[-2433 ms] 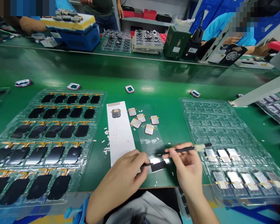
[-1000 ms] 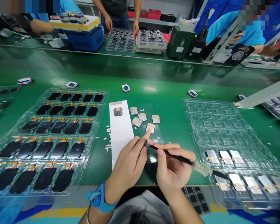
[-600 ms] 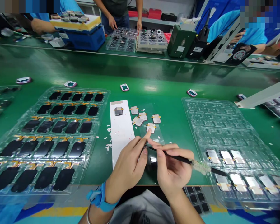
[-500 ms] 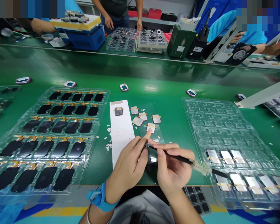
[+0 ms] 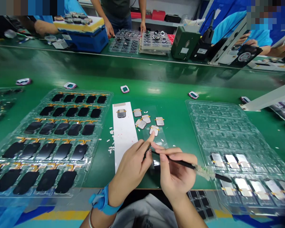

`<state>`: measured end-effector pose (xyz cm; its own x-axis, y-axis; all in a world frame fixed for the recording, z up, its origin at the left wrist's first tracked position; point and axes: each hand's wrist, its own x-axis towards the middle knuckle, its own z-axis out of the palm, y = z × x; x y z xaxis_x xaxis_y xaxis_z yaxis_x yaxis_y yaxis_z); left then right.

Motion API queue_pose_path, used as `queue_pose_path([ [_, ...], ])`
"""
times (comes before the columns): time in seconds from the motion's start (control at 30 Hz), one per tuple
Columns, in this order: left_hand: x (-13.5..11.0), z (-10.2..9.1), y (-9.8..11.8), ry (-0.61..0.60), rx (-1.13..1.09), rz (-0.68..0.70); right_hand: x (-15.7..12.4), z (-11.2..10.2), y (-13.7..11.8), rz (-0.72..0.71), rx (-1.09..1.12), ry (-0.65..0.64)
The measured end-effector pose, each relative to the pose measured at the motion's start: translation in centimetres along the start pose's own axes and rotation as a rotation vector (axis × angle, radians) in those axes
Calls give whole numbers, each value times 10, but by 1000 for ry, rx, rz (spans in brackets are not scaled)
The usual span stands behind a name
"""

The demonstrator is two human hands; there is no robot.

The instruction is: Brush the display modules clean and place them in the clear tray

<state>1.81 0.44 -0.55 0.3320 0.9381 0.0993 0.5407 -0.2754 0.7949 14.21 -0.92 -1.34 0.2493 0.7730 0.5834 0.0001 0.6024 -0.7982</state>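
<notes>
My left hand (image 5: 133,163) is pinched at the table's front edge, its forefinger stretched towards a small silver part (image 5: 154,129). It seems to hold a small dark part (image 5: 156,163), mostly hidden between my hands. My right hand (image 5: 177,172) is closed on a thin black brush (image 5: 180,162); the tip points left and meets my left fingertips, and the bristled end (image 5: 204,172) sticks out to the right. Beyond my hands, several silver parts (image 5: 159,121) lie loose on clear film beside a white strip (image 5: 123,133) that carries one dark part (image 5: 121,113).
A clear tray (image 5: 104,93) of black panels with orange tabs lies to the left. A clear tray (image 5: 204,109) on the right holds silver parts in its near rows. Pink-framed parts (image 5: 124,89) sit on the green belt. Other people work at the far side.
Since 2.4 s ago the brush has swung round, its tip now at my left fingertips, and my left forefinger has stretched out. My hands have hardly moved in the last second.
</notes>
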Motion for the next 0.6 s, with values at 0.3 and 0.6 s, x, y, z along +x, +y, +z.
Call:
queue_pose_path([
  [0.3,0,1,-1,-21,-40,-13,0,1,2,2,-36,14],
  [0.6,-6,-8,23,32,-281,-45,18,-32,-19,168,-333,-138],
])
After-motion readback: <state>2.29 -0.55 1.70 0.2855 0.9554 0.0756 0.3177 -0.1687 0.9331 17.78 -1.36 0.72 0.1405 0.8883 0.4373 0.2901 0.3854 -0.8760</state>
